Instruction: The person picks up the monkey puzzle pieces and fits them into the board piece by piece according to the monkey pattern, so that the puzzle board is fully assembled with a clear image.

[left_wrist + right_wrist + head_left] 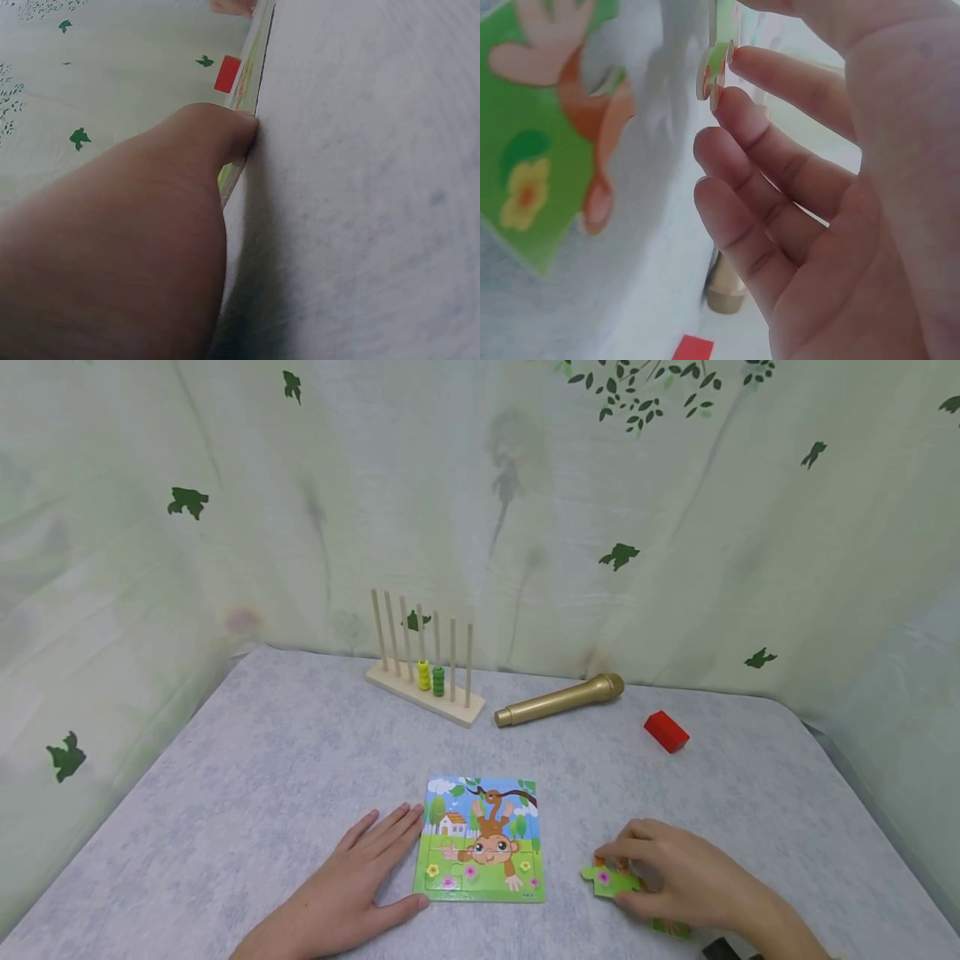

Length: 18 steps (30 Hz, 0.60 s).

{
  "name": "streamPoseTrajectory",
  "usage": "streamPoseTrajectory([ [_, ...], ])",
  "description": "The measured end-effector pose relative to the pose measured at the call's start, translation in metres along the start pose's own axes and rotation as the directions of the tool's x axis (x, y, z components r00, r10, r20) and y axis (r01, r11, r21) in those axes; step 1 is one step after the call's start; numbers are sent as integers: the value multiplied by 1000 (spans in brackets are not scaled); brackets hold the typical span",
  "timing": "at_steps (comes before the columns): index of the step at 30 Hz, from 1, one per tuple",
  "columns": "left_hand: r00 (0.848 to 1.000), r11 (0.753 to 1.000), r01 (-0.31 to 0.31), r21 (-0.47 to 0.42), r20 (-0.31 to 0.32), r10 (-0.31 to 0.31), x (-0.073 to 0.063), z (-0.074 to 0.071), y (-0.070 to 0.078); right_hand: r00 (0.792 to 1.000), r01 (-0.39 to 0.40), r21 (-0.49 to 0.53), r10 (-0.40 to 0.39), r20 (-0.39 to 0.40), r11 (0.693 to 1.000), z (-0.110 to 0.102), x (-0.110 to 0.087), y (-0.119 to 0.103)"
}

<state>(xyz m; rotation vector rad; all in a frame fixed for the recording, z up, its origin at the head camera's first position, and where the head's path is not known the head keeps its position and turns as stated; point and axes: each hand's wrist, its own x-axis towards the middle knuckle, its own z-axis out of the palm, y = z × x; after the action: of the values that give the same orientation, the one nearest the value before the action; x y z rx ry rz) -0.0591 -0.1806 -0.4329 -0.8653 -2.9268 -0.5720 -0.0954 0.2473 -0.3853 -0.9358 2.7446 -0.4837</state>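
A square monkey jigsaw puzzle [487,835] lies on the table with its picture upright in the head view. My left hand [358,878] lies flat to its left, fingers spread, with the fingertips and thumb at the puzzle's left edge. In the left wrist view the thumb [238,131] sits right at the board's edge. To the right of the puzzle, my right hand [678,872] pinches a green puzzle piece [611,882] with a pink flower between thumb and fingers. A second puzzle piece [525,150], green with a yellow flower, lies on the table by that hand, mostly hidden in the head view.
A wooden peg stand [450,704] with yellow and green beads stands at the back. Right of it lies a gold microphone [558,700], and a red block [666,732] lies farther right. A dark object [722,950] shows at the bottom edge near my right wrist.
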Motion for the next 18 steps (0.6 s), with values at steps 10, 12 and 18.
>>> streamPoseTrajectory([
  [10,1000,1000,3,-17,6,-3,1,0,0,987,131,-56,-136,-89,990,-2,12,-12],
  [12,1000,1000,1,-20,4,-1,1,0,0,986,136,-63,-141,-90,989,-2,16,-15],
  [18,1000,1000,15,-26,17,-14,1,1,0,980,164,-82,-172,-97,983,-4,28,-24],
])
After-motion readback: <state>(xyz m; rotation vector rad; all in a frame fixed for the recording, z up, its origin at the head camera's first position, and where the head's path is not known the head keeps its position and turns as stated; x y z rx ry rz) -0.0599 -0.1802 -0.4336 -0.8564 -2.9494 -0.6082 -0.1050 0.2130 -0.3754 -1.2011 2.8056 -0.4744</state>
